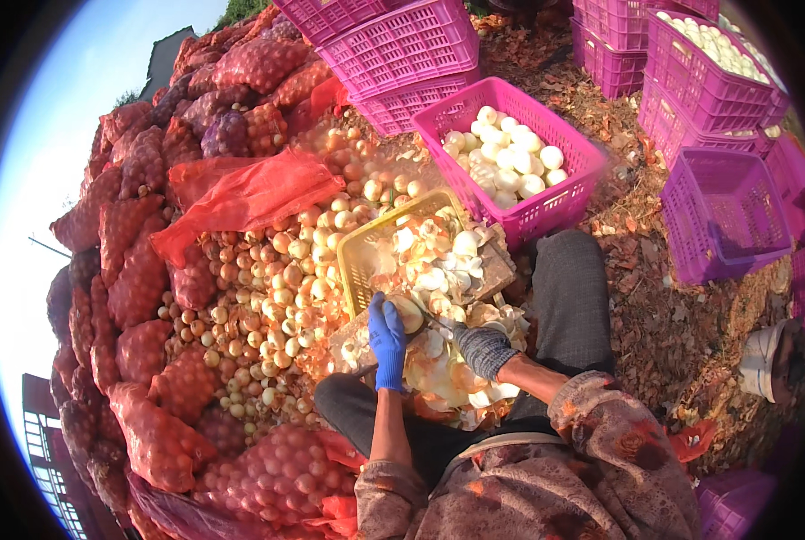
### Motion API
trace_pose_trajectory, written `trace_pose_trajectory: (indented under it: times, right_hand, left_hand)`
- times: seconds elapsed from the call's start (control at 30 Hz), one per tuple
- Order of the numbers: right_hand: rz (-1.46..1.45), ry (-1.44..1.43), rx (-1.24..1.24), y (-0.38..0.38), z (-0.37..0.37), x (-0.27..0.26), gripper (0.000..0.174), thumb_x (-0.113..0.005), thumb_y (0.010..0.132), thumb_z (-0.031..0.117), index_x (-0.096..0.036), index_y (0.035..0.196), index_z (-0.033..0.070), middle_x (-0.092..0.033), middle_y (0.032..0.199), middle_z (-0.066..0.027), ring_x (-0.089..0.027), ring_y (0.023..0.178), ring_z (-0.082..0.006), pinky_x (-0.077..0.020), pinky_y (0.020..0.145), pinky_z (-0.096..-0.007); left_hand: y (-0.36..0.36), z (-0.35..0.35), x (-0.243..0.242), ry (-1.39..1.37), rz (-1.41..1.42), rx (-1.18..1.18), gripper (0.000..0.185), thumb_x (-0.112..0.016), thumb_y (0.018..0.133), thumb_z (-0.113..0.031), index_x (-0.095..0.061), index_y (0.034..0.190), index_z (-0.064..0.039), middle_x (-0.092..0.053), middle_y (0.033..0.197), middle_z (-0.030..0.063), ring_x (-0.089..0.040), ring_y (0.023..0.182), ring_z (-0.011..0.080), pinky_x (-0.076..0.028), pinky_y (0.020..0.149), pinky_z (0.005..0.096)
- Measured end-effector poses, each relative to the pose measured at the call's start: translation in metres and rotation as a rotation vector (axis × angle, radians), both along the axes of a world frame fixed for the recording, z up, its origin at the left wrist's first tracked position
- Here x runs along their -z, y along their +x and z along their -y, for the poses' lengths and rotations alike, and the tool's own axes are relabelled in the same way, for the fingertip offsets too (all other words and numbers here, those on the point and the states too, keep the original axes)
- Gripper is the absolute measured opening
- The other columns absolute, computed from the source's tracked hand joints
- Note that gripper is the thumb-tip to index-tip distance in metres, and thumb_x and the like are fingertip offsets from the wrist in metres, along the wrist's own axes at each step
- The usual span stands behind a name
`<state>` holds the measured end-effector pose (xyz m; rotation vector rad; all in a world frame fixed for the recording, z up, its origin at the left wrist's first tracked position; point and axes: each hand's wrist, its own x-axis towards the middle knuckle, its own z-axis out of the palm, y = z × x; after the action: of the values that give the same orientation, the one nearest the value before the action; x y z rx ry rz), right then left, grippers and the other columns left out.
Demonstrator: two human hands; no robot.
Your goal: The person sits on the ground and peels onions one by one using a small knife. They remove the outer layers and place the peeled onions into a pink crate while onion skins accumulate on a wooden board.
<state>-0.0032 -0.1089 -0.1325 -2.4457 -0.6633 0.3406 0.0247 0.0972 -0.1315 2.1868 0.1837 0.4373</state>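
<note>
My left hand [387, 337], in a blue glove, holds a pale onion [408, 314] over a wooden board [490, 270]. In my right hand [482, 348], in a grey knit glove, is a knife [436, 316] whose blade points at the onion, close to its side; whether it touches cannot be told. Onion skins and trimmings [436, 378] lie below both hands, between my legs. Just beyond the hands stands a yellow plastic basket [348, 270] with more skins in it. A pink plastic crate [578, 196] behind it holds peeled white onions [510, 152].
Loose unpeeled onions [274, 270] spread to the left, beside a heap of red mesh sacks [139, 290] and an empty-looking red mesh bag [261, 189]. Stacked purple crates [402, 50] stand ahead, others [706, 81] at the right. A white bucket [760, 361] sits far right.
</note>
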Motion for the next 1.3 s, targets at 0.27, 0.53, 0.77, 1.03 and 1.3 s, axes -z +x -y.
trace_pose_trajectory:
  times: [0.27, 0.53, 0.77, 1.03, 1.3]
  right_hand:
    - [-0.048, 0.152, 0.059, -0.005, 0.014, 0.007, 0.044, -0.054, 0.085, 0.021, -0.047, 0.12, -0.006, -0.063, 0.074, -0.0216, -0.063, 0.068, -0.0355, -0.0481, 0.06, -0.0449]
    - [-0.202, 0.237, -0.001, 0.013, -0.016, 0.038, 0.055, -0.057, 0.086, 0.026, -0.044, 0.13, -0.006, -0.062, 0.097, -0.0273, -0.062, 0.087, -0.0405, -0.0496, 0.076, -0.046]
    - [-0.038, 0.394, 0.035, 0.001, -0.022, 0.052, 0.052, -0.06, 0.085, 0.021, -0.041, 0.124, -0.008, -0.062, 0.085, -0.0256, -0.06, 0.075, -0.0392, -0.048, 0.066, -0.0447]
    - [-0.198, 0.182, 0.012, -0.024, -0.022, 0.019, 0.049, -0.05, 0.09, 0.025, -0.041, 0.124, -0.01, -0.063, 0.078, -0.0246, -0.063, 0.071, -0.0361, -0.0494, 0.061, -0.0449]
    - [-0.044, 0.19, 0.015, -0.026, 0.006, 0.01, 0.051, -0.053, 0.089, 0.029, -0.045, 0.128, -0.002, -0.063, 0.08, -0.021, -0.062, 0.073, -0.0354, -0.0482, 0.066, -0.0452]
  left_hand:
    - [-0.014, -0.023, 0.017, -0.058, -0.016, -0.038, 0.044, -0.046, 0.098, -0.026, -0.045, 0.128, 0.007, -0.053, 0.126, 0.0217, -0.052, 0.116, 0.0299, -0.039, 0.099, 0.0363]
    - [-0.068, 0.013, -0.02, -0.409, -0.239, -0.044, 0.052, -0.048, 0.095, -0.012, -0.033, 0.143, -0.003, -0.054, 0.1, 0.0055, -0.053, 0.07, 0.0106, -0.047, 0.064, 0.0232]
    - [-0.053, 0.018, -0.034, -0.573, -0.008, 0.118, 0.056, -0.046, 0.094, -0.01, -0.027, 0.147, -0.005, -0.044, 0.135, 0.0127, -0.054, 0.094, 0.0133, -0.046, 0.082, 0.0239]
    - [-0.027, 0.016, 0.005, -0.2, 0.143, -0.146, 0.049, -0.049, 0.098, -0.023, -0.036, 0.138, 0.001, -0.041, 0.139, 0.0137, -0.039, 0.129, 0.0241, -0.027, 0.109, 0.0339]
    - [-0.025, 0.006, 0.011, -0.495, 0.159, -0.171, 0.048, -0.045, 0.099, -0.037, -0.042, 0.133, -0.003, -0.047, 0.13, 0.011, -0.047, 0.118, 0.0205, -0.036, 0.102, 0.0334]
